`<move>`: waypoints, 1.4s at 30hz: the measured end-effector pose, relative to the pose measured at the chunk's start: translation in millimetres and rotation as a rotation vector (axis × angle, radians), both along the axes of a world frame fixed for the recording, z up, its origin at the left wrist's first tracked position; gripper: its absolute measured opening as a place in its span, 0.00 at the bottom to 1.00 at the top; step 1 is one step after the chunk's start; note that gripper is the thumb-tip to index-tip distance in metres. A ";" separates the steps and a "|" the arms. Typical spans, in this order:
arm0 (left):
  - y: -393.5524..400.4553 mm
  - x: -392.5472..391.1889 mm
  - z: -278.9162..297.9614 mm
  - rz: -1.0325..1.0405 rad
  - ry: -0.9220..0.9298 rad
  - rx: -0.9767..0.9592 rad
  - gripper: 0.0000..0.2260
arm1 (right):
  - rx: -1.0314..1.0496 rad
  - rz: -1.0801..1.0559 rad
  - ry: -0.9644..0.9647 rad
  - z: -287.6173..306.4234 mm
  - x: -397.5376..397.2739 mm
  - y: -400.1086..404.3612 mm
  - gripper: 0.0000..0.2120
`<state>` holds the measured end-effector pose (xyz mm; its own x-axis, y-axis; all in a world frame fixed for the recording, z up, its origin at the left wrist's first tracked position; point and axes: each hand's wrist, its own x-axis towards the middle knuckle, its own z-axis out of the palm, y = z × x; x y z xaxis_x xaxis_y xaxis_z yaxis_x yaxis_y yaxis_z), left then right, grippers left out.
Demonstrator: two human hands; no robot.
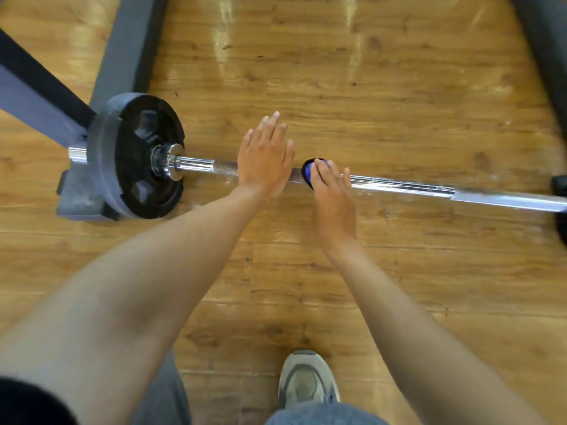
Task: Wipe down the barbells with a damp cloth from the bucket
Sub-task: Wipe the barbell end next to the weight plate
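Note:
A chrome barbell (399, 187) lies across the wooden floor, with a black weight plate (135, 154) on its left end. My left hand (265, 157) lies flat over the bar's knurled part with its fingers straight, and it hides the bar beneath it. Just to its right, my right hand (333, 200) holds a blue and black cloth (310, 173) wrapped round the bar, fingers curled over it. No bucket is in view.
A grey rack frame (33, 96) and its base (125, 44) stand at the left behind the plate. A dark upright (543, 41) crosses the top right corner. My grey shoe (306, 378) stands on the floor (368, 96) below the bar.

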<state>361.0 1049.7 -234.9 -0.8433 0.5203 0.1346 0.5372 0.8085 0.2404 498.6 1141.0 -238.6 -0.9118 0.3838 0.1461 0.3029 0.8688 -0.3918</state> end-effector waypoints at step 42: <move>26.4 4.6 -5.5 0.059 -0.069 -0.025 0.27 | 0.035 -0.087 -0.032 1.0 7.3 6.3 0.39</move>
